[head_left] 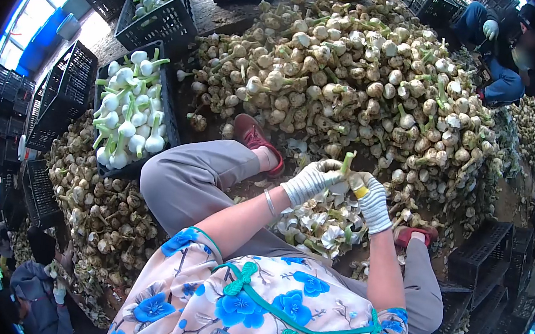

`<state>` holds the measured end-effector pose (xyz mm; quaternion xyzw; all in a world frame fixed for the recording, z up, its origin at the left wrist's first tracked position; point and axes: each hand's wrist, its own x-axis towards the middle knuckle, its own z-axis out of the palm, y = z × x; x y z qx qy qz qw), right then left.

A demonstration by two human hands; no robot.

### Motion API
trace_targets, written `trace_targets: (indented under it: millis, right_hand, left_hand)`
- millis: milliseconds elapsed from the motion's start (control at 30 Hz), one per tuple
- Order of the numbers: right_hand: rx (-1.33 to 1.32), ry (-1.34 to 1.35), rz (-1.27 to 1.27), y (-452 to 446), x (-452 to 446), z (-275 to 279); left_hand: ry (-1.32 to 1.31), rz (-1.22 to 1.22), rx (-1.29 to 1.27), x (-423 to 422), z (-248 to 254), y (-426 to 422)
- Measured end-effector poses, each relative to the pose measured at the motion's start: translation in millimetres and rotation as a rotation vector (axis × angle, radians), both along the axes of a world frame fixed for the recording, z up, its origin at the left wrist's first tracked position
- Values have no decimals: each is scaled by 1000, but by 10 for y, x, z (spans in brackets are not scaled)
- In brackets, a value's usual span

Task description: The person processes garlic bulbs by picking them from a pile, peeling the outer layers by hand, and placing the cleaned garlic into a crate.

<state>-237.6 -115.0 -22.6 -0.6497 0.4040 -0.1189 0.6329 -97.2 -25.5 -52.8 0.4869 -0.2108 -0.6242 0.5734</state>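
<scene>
My left hand (pixel 317 180), in a white knit glove, is closed around a garlic bulb (pixel 339 187) whose cut green stem (pixel 347 163) points up. Against the other side of that bulb is my right hand (pixel 371 203), in a striped white glove with its fingers curled in. A small yellow piece (pixel 360 192) shows at the right fingers; whether it is a tool's handle or a wrap on a finger, I cannot tell. Below both hands, between my legs, lies a heap of peeled garlic skins (pixel 323 228).
A large pile of unpeeled garlic (pixel 348 78) spreads ahead. To my left stands a black crate (pixel 173 118) of cleaned white bulbs (pixel 131 110), beside more garlic (pixel 96 214). Stacked black crates (pixel 482 261) stand at right. A co-worker (pixel 502 77) sits at upper right.
</scene>
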Motion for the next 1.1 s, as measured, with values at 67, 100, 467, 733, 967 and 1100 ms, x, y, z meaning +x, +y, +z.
trace_targets:
  millis: [67,100,467,733,967,1100]
  right_hand:
    - [-50,34,38,-14,1,-105]
    - [-51,9,11,-40,-12,-142]
    - [99,-14,-364,-179,25,-183]
    - [57,-65,-158,117,-60,29]
    - [-63,56,-13,261,101,210]
    - [204,-79,-64,220,60,85]
  left_hand:
    - [20,14,-74,-24,-161,1]
    - [17,16,-75,-2,-149,5]
    - [-56,-71,30,-8,51,18]
    - [654,101,-152,118,0,16]
    - [107,5,-181,66,129,59]
    - [106,46,-166,88,166,56]
